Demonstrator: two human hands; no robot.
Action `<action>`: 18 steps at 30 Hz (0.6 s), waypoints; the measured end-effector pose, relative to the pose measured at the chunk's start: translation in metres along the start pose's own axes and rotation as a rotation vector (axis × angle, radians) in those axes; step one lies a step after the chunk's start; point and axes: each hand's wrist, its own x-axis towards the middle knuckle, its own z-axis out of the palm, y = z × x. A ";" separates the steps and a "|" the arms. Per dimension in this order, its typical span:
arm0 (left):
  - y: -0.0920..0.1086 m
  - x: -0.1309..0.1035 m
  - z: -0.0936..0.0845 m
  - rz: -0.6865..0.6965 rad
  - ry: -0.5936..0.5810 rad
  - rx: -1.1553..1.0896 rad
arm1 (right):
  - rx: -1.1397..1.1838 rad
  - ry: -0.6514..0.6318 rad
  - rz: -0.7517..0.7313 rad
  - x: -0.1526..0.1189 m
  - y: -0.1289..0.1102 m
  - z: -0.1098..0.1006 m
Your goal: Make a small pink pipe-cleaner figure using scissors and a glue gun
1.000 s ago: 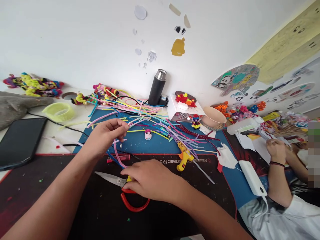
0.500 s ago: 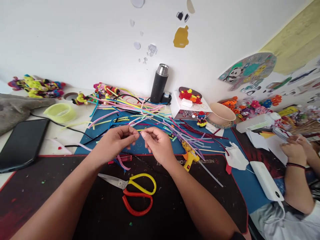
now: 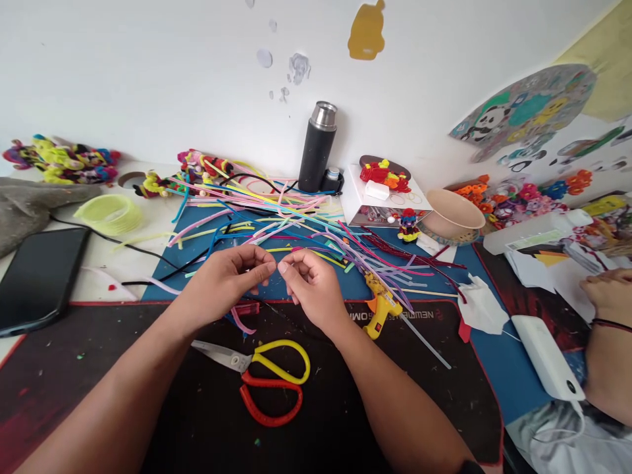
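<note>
My left hand (image 3: 232, 280) and my right hand (image 3: 311, 283) meet over the front edge of the blue mat, thumbs and fingertips pinched and almost touching. Whatever sits between the fingertips is too small or hidden to make out. Just below, on the black mat (image 3: 355, 401), lie scissors (image 3: 251, 368) with one yellow and one red handle, blades pointing left. Beyond the hands spreads a heap of coloured pipe cleaners (image 3: 276, 214). A yellow hot glue gun (image 3: 382, 306) rests to the right of my right hand, a glue stick poking out of it.
At the left are a phone (image 3: 42, 280) and a yellow-green coil (image 3: 109, 214). A black thermos (image 3: 318, 148) stands at the back by a white box (image 3: 353, 197) and a bowl (image 3: 454, 214). On the right lie a white power bank (image 3: 546, 355) and a co-worker's hand (image 3: 609, 293).
The view has shifted, so the thermos and wall sit higher and the right-hand items farther right. My hands stay pinched, their fingertips slightly closer together.
</note>
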 end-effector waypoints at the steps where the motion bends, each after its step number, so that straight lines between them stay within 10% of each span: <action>1: 0.000 0.000 0.000 -0.002 -0.003 0.009 | 0.000 -0.005 -0.002 -0.001 0.000 -0.001; 18: 0.005 0.000 0.014 -0.043 -0.018 -0.078 | -0.021 0.052 -0.015 -0.007 0.001 -0.007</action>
